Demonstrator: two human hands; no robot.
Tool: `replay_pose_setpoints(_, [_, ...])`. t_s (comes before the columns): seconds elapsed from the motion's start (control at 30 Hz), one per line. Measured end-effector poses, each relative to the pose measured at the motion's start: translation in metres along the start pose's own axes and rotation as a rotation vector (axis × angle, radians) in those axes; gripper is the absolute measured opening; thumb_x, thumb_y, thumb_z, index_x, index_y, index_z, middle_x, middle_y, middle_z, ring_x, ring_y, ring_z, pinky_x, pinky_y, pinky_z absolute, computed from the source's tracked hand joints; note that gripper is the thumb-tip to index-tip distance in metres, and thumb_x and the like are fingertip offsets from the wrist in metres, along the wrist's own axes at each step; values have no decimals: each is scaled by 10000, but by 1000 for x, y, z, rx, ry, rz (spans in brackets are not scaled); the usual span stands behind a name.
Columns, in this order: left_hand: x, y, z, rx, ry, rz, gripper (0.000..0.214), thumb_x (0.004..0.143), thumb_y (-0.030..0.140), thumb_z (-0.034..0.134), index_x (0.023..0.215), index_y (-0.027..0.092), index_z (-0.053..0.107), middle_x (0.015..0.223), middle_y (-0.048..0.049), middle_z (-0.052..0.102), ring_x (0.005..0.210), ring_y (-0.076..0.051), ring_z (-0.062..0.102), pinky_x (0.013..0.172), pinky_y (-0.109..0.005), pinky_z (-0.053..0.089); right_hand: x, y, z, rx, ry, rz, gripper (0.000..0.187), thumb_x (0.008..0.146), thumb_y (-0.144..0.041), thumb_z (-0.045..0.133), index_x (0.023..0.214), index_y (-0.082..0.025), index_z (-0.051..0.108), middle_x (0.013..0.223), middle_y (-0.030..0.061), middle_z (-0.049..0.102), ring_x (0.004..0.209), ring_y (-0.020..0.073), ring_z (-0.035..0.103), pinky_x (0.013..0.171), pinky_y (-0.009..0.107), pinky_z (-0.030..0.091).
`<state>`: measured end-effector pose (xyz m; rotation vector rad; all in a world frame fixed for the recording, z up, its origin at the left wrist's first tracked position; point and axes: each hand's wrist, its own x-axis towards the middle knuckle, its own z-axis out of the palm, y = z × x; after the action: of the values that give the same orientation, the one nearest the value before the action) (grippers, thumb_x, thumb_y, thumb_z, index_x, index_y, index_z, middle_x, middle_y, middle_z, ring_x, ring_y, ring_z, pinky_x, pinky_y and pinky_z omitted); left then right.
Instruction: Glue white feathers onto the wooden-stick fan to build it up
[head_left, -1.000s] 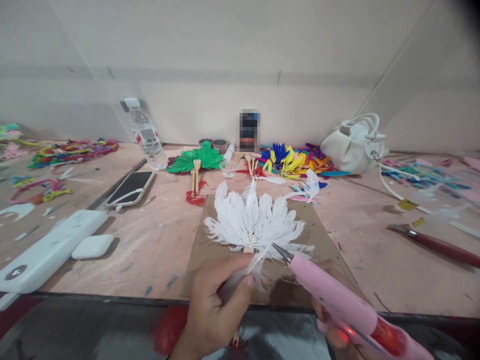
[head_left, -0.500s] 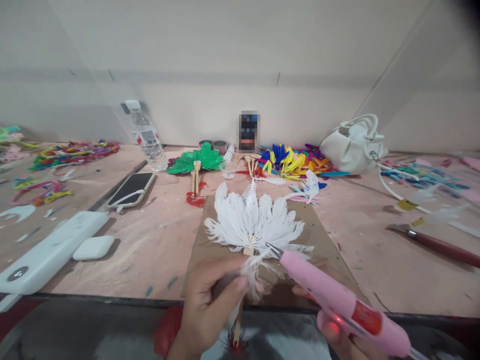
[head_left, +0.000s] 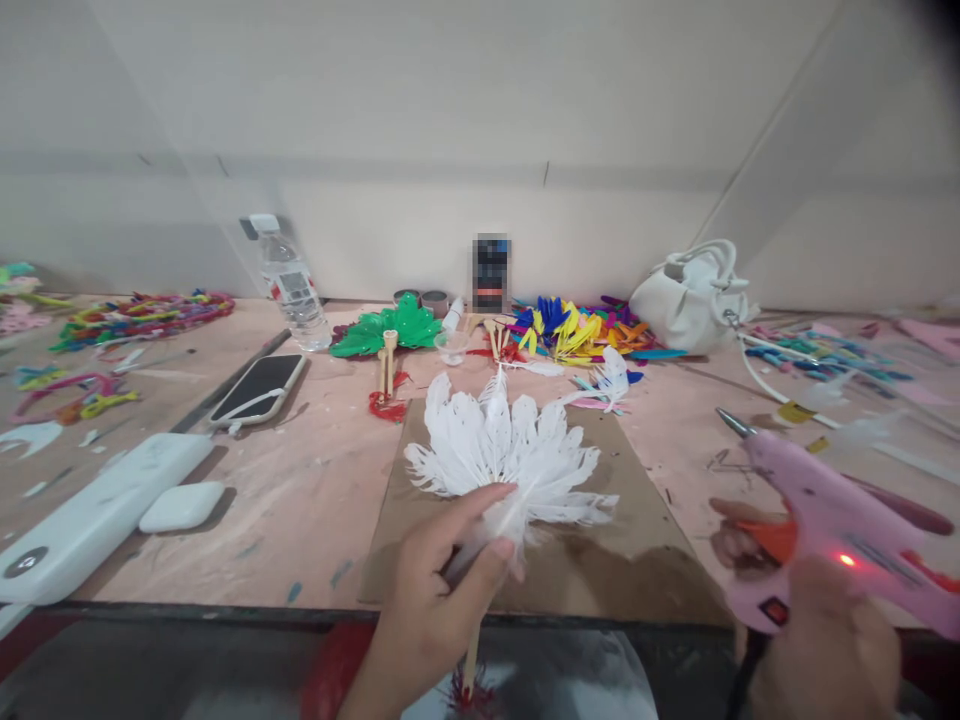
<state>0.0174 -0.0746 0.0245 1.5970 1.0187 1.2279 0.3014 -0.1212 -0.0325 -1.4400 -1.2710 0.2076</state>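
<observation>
My left hand [head_left: 457, 570] pinches a small white feather [head_left: 514, 515] between thumb and fingers, at the base of a white feather fan [head_left: 502, 440]. The feather overlaps the fan's lower middle and covers its base. A wooden stick handle [head_left: 472, 650] runs down below my hand, with a dark red tassel [head_left: 470, 692] at its lower end. My right hand [head_left: 817, 610] grips a pink hot glue gun [head_left: 810, 490], held to the right, apart from the fan. Its metal nozzle points up and left, and a red light glows on its side.
Under the fan lies a brown board [head_left: 622, 560]. Behind are a green leaf-shaped fan [head_left: 390, 328], coloured feathers [head_left: 577, 330], a water bottle [head_left: 292, 290] and a white handbag [head_left: 686, 305]. At left lie a phone [head_left: 259, 388] and a white power bank [head_left: 105, 515]; a dark-red-handled tool [head_left: 900, 505] lies right.
My right hand has carried the glue gun right, away from the fan, and turned it more upright. My left hand has brought the small feather up against the fan's base.
</observation>
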Motion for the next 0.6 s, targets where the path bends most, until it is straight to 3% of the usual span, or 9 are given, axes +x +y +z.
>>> replay_pose_setpoints(0.03, [0,-1,0,-35,41,-10,254,979,290,681,1229,274,722,720,34,790,640,-138,715,626,-196,545,7,-5,-6,-64,79,58,379,1033,-555,524,1073,-215,686,750,70,663,679,293,675,502,355,481])
replay_pose_setpoints(0.1, [0,-3,0,-64,93,4,96,967,286,695,1055,253,717,692,33,780,619,-135,705,601,-185,527,24,-15,-17,-427,131,344,559,941,-728,492,835,-214,684,561,103,589,695,404,698,569,442,496])
replay_pose_setpoints(0.2, [2,-2,-4,-1,101,28,101,947,281,708,872,233,755,732,2,796,689,-155,735,666,-201,557,48,-24,-26,-715,-70,531,610,933,-697,345,854,-190,676,773,234,704,908,489,711,716,501,517])
replay_pose_setpoints(0.3, [0,-1,-8,-18,140,-31,198,967,344,680,1022,245,843,948,-51,854,911,-218,789,850,-256,596,57,-25,-26,-775,-215,579,606,962,-634,300,906,-158,671,947,286,731,970,467,709,769,473,514])
replay_pose_setpoints(0.43, [-4,-1,-12,-341,143,-165,328,950,332,637,1184,229,842,1177,-85,834,1165,-280,758,976,-277,589,53,-22,-25,-805,-191,538,585,950,-672,311,872,-182,622,954,287,724,945,451,701,785,476,506])
replay_pose_setpoints(0.5, [-5,0,-11,-396,126,-170,333,920,289,656,1190,232,841,1187,-88,830,1159,-285,763,953,-270,602,50,-21,-28,-773,-197,521,575,931,-725,322,818,-227,586,912,245,728,867,425,697,753,479,513])
replay_pose_setpoints(0.6, [-4,-2,-10,-307,114,-116,338,840,249,784,1173,242,843,1133,-101,843,1020,-285,801,856,-276,634,44,-16,-37,-672,-211,457,547,914,-766,397,792,-273,600,821,165,735,743,379,697,658,468,527])
